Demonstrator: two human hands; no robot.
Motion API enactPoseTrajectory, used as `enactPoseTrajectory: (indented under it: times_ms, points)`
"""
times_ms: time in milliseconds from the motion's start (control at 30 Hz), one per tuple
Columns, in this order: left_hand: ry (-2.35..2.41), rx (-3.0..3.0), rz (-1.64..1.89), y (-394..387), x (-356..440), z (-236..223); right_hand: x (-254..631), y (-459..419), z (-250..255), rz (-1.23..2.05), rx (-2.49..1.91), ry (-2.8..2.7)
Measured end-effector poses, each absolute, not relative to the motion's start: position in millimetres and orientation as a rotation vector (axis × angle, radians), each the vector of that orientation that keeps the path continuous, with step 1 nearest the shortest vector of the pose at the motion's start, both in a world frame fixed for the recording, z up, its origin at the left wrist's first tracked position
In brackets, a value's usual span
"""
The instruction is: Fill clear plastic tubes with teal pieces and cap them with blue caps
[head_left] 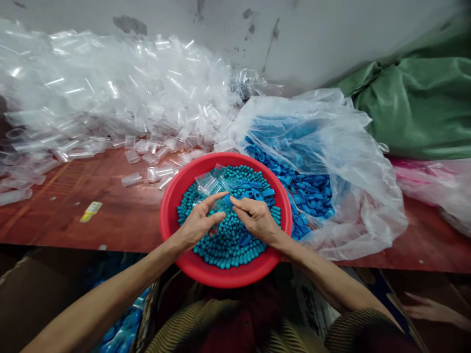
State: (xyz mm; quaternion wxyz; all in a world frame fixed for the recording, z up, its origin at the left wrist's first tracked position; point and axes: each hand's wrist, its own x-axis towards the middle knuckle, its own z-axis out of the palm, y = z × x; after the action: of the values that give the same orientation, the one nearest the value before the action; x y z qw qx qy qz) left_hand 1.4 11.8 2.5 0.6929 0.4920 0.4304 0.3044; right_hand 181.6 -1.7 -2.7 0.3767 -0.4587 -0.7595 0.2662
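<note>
My left hand is over a red basin, its index finger stretched out and its thumb apart. The tip of that index finger meets a small blue plastic piece. My right hand pinches at this piece from the other side, thumb and index finger together. Part of the piece is hidden by the fingers. Many small teal beads fill the basin. On top of them lie several blue plastic pieces and clear plastic tubes, towards the far side.
A large heap of clear tubes covers the back left of the red table. At right an opened clear bag spills blue pieces. Behind it lies green cloth. Another person's hand shows at lower right.
</note>
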Motion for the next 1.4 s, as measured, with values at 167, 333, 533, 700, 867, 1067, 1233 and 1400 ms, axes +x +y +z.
enactPoseTrajectory:
  times_ms: [167, 333, 533, 700, 867, 1067, 1233, 1400]
  points:
    - [0.858, 1.032, 0.605, 14, -7, 7, 200, 1, 20, 0.901, -1.083, -2.200]
    - [0.786, 1.017, 0.523, 12, -7, 9, 219, 10, 40, 1.280, -1.022, -2.178]
    - [0.759, 0.995, 0.615, 7, -3, 8, 205, 1, 21, 1.243, -1.139, -1.919]
    - [0.784, 0.991, 0.626, 7, -2, 8, 194, -6, 15, 1.063, -1.279, -1.831]
    - [0.770, 0.975, 0.648, 8, -2, 6, 188, -5, 12, 1.237, -1.285, -1.556]
    - [0.748, 0.932, 0.682, 6, 0, 8, 186, -8, 11, 1.229, -1.313, -1.500]
    - [0.792, 0.963, 0.712, 4, 2, 5, 189, -11, 15, 1.088, -1.336, -1.622]
    - [0.799, 1.047, 0.684, 2, 2, 1, 194, -11, 17, 1.051, -1.264, -1.759]
